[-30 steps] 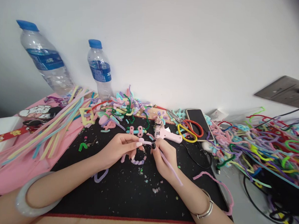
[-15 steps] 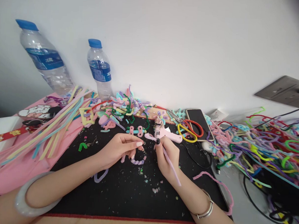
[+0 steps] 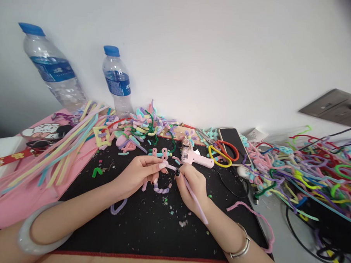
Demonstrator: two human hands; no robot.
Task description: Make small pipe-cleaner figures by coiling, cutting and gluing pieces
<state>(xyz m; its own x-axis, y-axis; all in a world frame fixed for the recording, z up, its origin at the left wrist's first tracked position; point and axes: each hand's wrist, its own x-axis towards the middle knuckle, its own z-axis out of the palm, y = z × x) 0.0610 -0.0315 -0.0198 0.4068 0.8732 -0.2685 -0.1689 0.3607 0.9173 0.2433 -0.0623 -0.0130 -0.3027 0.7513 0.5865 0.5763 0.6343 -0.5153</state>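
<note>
Between my two hands stretches a pale lilac pipe cleaner [image 3: 171, 167]. My left hand [image 3: 143, 170] pinches its looped end between thumb and forefinger. Its middle is gripped by my right hand [image 3: 193, 184], with the long tail running back over the wrist. Just below my left fingers a twisted purple pipe cleaner piece [image 3: 161, 190] curves over the black mat [image 3: 136, 230]; whether the left hand also holds it I cannot tell. Beyond the hands are small pink pipe cleaner loops [image 3: 164, 153] and a pink glue gun [image 3: 197, 157] lying on its side.
Scissors [image 3: 220, 156] with red and yellow handles lie beside a phone [image 3: 234, 145]. Tangled pipe cleaners [image 3: 304, 172] heap at right; long straight ones [image 3: 67, 150] lie left on pink paper. Two water bottles [image 3: 117, 80] stand by the wall. A black cable [image 3: 233, 194] crosses the mat's right side.
My right hand has moved left, bringing the lilac pipe cleaner's looped end to my left fingers, which now pinch it. The left hand has barely shifted.
</note>
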